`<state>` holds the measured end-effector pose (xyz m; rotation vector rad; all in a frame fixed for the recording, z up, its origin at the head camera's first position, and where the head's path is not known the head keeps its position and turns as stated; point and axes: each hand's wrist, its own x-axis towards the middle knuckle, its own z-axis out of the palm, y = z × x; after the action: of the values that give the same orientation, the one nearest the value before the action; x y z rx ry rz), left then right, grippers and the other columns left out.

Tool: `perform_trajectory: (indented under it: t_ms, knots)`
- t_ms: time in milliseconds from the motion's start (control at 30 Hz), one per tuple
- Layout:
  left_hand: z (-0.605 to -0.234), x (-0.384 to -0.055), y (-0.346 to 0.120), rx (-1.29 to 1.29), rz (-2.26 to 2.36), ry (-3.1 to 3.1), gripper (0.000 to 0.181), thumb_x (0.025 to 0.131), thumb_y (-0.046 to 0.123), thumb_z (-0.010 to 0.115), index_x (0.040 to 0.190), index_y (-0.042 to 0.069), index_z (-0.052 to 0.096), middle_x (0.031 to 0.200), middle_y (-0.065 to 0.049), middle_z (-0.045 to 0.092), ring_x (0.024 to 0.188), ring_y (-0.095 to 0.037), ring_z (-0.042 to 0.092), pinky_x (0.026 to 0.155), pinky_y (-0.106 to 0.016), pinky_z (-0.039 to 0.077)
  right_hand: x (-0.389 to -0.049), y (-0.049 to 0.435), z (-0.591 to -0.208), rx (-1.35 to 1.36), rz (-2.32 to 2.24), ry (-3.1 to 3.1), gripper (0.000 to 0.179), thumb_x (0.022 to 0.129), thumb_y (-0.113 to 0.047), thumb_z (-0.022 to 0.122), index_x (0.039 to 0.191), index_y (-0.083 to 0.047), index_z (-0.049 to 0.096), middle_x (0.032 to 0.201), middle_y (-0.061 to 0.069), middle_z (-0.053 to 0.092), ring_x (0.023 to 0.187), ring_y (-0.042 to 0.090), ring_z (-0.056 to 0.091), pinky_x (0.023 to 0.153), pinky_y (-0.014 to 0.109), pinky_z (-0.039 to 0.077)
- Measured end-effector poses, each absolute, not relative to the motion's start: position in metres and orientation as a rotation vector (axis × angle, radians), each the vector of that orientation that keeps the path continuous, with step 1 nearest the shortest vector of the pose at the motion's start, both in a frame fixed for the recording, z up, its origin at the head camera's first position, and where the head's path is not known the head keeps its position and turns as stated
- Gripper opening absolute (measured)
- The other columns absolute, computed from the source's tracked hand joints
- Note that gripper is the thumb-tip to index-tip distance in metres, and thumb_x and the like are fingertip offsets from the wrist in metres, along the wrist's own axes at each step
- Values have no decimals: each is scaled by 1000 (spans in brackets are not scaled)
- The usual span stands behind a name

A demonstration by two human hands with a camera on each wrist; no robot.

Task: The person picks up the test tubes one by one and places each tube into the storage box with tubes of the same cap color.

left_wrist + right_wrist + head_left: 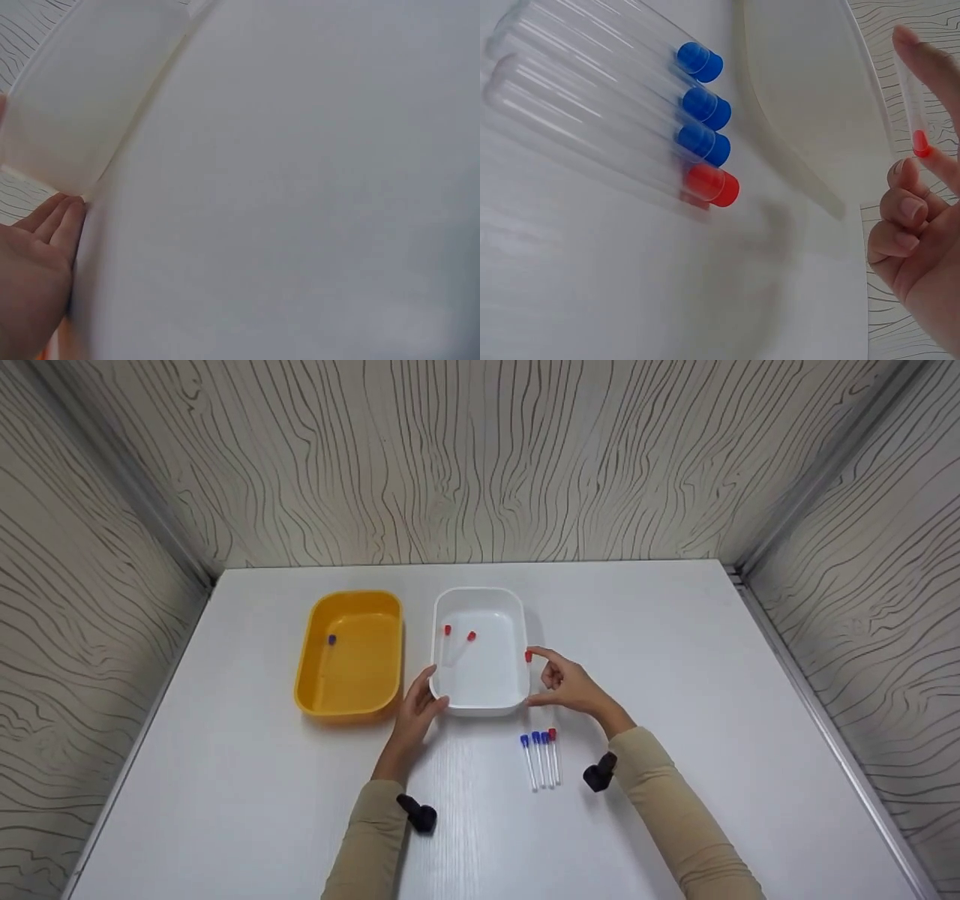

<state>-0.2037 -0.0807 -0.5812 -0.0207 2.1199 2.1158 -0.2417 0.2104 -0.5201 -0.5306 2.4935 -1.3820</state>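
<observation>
In the head view, a white tray [487, 671] holds two red-capped test tubes [472, 637]. My left hand [414, 721] holds its near left corner, thumb and fingers spread around the outside. At the tray's right rim, my right hand [574, 688] pinches another red-capped test tube [913, 101] lengthwise between thumb and index fingertip, the other fingers curled in. Below that hand, several capped test tubes [541, 761] lie side by side on the table: three blue caps [705, 110] and one red cap [712, 184].
A yellow tray [364, 664] stands left of the white one, with one blue-capped test tube [331, 640] inside. Wood-patterned panels [480, 465] enclose the white table [225, 780] at the back and both sides.
</observation>
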Motion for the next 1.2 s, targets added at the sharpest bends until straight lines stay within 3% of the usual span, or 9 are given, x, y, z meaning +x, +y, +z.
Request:
perform_trajectory:
  t_ms: [133, 400, 800, 1100, 1200]
  knots:
    - [-565, -198, -83, 13, 2144, 2084, 61, 93, 11, 60, 148, 13, 34, 157, -23, 29, 147, -38, 28, 122, -49, 24, -247, 208, -522, -489, -1387, 2473, 87, 72, -16, 85, 145, -5, 39, 80, 17, 51, 67, 8, 41, 59, 16, 36]
    - [-558, -195, -84, 3, 2135, 2040, 63, 93, 13, 60, 150, 14, 32, 158, -21, 27, 147, -36, 29, 122, -48, 26, -255, 205, -527, -394, -1348, 2459, 93, 69, -28, 87, 147, -12, 39, 80, 0, 47, 73, 12, 43, 63, 20, 38]
    - [-558, -195, -84, 26, 2127, 2091, 61, 92, 11, 60, 148, 10, 34, 156, -25, 29, 146, -39, 31, 121, -48, 27, -257, 203, -528, -335, -1337, 2435, 93, 71, -27, 85, 149, -15, 36, 80, 1, 45, 74, 14, 42, 64, 22, 39]
    - [-584, -206, -82, -67, 2105, 2093, 62, 93, 18, 62, 148, 23, 35, 160, -16, 27, 148, -33, 29, 122, -47, 26, -258, 205, -532, -343, -1350, 2424, 93, 73, -23, 84, 150, -16, 33, 82, 5, 48, 73, 13, 43, 62, 21, 39]
    - [-588, -206, -81, -48, 2108, 2104, 62, 93, 18, 61, 149, 22, 34, 159, -17, 30, 147, -33, 32, 121, -48, 28, -258, 205, -532, -362, -1370, 2413, 95, 71, -24, 85, 150, -13, 33, 80, 3, 48, 71, 11, 43, 62, 19, 39]
